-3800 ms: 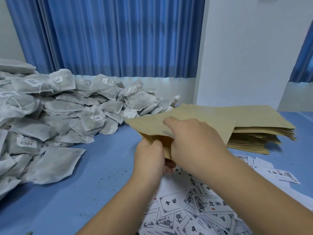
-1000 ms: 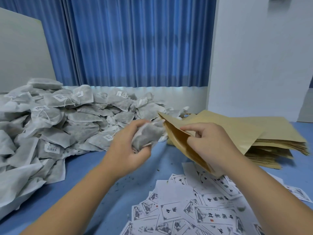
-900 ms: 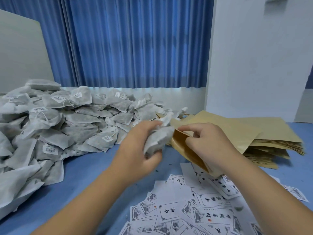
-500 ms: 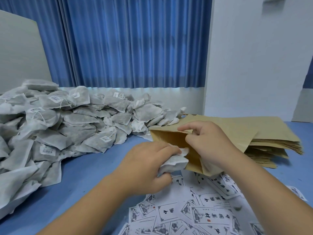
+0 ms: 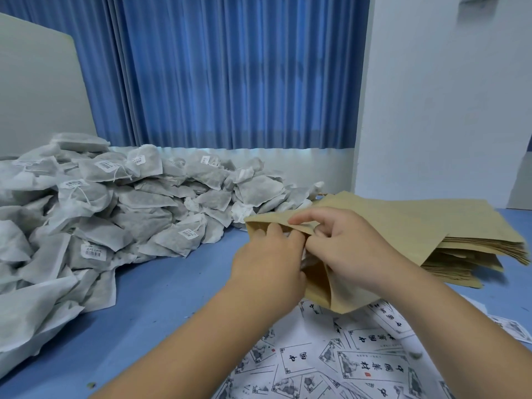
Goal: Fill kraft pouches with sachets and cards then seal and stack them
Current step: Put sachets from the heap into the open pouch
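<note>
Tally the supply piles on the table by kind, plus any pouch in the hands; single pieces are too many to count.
Sachet heap: 1
Flat kraft pouch stack: 1
Printed card spread: 1
Held pouch, pinched by the right hand: 1
Total: 4

1. A bare strip of blue table runs from the near edge toward the far wall, open to a passing hand.
2. The sachet heap walls off the strip's left side.
3. The stacked kraft pouches block the right, and loose cards cover the near table.
4. The left hand and right hand crowd the mouth of the held pouch. Any gap inside it is hard to tell.
</note>
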The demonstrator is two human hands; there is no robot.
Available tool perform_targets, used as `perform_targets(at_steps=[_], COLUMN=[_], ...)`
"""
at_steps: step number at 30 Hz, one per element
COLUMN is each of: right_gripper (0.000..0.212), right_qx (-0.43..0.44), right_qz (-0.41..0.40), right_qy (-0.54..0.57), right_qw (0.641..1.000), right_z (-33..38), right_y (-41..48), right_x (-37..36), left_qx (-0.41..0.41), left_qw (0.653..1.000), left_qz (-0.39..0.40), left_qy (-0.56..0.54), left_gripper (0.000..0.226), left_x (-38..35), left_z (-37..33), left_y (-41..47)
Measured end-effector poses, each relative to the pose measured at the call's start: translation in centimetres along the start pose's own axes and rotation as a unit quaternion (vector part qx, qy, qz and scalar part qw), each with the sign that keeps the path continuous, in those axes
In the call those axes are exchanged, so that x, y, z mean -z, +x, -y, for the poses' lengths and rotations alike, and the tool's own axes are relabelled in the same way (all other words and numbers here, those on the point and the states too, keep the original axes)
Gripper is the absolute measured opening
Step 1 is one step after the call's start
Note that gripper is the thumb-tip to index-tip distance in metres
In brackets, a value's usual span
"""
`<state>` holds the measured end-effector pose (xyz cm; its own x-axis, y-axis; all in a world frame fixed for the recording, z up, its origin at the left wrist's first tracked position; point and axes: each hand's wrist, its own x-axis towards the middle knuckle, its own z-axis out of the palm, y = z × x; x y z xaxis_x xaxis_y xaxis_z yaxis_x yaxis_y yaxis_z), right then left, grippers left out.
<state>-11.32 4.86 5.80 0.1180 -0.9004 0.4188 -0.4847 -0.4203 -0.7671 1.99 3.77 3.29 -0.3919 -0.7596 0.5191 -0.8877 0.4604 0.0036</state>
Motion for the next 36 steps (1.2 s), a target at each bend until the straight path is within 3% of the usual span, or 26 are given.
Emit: perform_targets(at_steps=[2,5,7,11,15,17,21,24,27,30,33,36], right_gripper=[0.042,0.041,0.039,0.037,0.04,0.041,0.038,0.038,0.039,0.041,0.041,0.041], right_qx=[0.013,0.001,-0.022,-0.022,0.007,0.01,0.003,-0.013,-0.023,-0.014,-0.003,0.008], right_qz=[-0.027,-0.075,-0.082,-0.051,-0.021,-0.028,-0.097,-0.113,-0.101,-0.083,-0.062,-0.053], right_qy=[-0.014,-0.026,-0.024,-0.012,0.021,0.031,0.009,-0.052,-0.069,-0.08,-0.087,-0.088], right_qw=[0.999,0.997,0.996,0.998,1.0,0.999,0.995,0.992,0.992,0.993,0.994,0.995], right_z=[0.1,-0.2,-0.5,-0.3,0.4,0.6,0.2,-0.6,-1.1,-1.3,-1.6,-1.9], right_y=[0.1,0.3,0.4,0.0,-0.1,-0.1,0.0,0.0,-0.2,-0.5,-0.4,-0.3], right_x=[0.6,1.7,2.0,1.2,-0.2,-0.4,0.6,0.7,0.3,-0.1,-0.4,-0.4], left_qx=[-0.01,-0.023,-0.032,-0.042,-0.097,-0.079,-0.119,0.002,0.18,0.264,0.261,0.179], left_qw=[0.987,0.926,0.927,0.952,0.986,0.977,0.924,0.907,0.953,0.964,0.957,0.964], left_qz=[-0.009,0.011,0.004,-0.035,-0.088,-0.091,-0.141,-0.201,-0.161,-0.016,0.062,0.095], left_qy=[-0.16,-0.376,-0.373,-0.302,-0.099,-0.174,-0.335,-0.369,-0.183,0.031,0.107,0.17], left_gripper=[0.03,0.046,0.058,0.036,0.019,0.017,0.022,0.019,0.025,0.037,0.055,0.066], left_x=[0.2,1.0,0.9,1.0,0.4,-0.1,-0.8,-1.5,-3.6,-5.6,-6.0,-6.2], left_z=[0.0,0.1,1.1,3.0,2.5,1.8,2.7,7.0,13.4,19.4,23.0,24.3], left_y=[0.1,0.0,-0.1,-0.1,-0.5,-0.7,-0.3,0.7,1.3,0.0,-0.5,0.5])
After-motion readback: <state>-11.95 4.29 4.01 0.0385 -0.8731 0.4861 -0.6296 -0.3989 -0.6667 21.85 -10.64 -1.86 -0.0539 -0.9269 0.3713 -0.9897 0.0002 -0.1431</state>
